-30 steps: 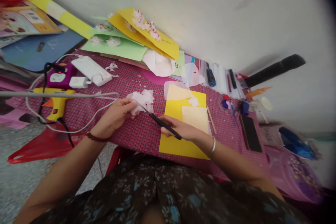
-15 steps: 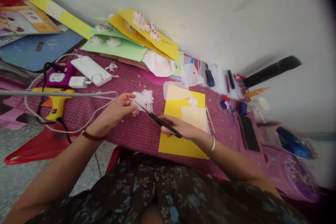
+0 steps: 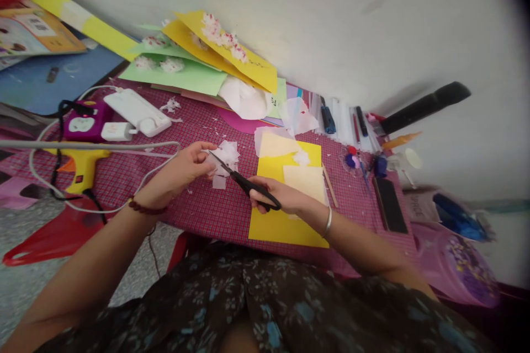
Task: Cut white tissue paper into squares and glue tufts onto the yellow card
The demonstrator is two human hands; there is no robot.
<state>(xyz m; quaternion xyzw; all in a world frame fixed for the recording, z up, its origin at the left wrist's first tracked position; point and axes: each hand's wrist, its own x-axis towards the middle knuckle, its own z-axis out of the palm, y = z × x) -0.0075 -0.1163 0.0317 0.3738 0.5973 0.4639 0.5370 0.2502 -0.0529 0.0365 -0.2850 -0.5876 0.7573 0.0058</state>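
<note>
Scissors (image 3: 242, 181), gripped in right hand (image 3: 284, 198), bite partway into tissue paper (image 3: 228, 153) pinched by left hand (image 3: 184, 168); snippings (image 3: 218, 182) dot table (image 3: 207, 215).

The left hand (image 3: 188, 164) pinches white tissue paper (image 3: 226, 155). The right hand (image 3: 276, 197) grips black scissors (image 3: 244, 182), blades pointing to ten o'clock into the tissue. A yellow sheet (image 3: 285, 220) lies under the right hand on the red checked cloth (image 3: 207, 209).
</note>
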